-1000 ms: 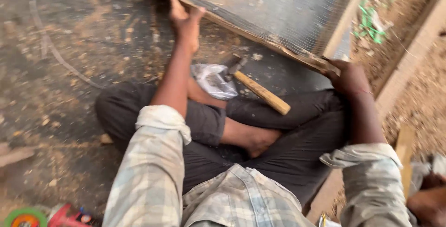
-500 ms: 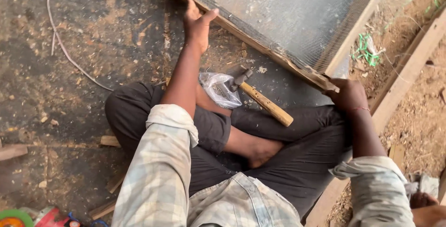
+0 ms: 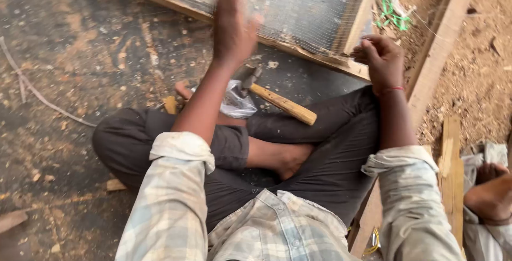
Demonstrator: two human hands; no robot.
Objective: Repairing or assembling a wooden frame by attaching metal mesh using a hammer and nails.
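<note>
The left hand (image 3: 233, 29) is blurred, fingers spread and released, over the wooden frame (image 3: 298, 53) with wire mesh. The right hand (image 3: 381, 58) is clenched on the frame's corner. A wooden-handled hammer (image 3: 277, 101) lies on a crumpled clear plastic bag (image 3: 234, 103) beside the crossed legs.

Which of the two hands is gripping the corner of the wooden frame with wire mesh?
The right hand: it holds the frame at its near corner. The left hand is blurred, raised over the mesh.
</note>
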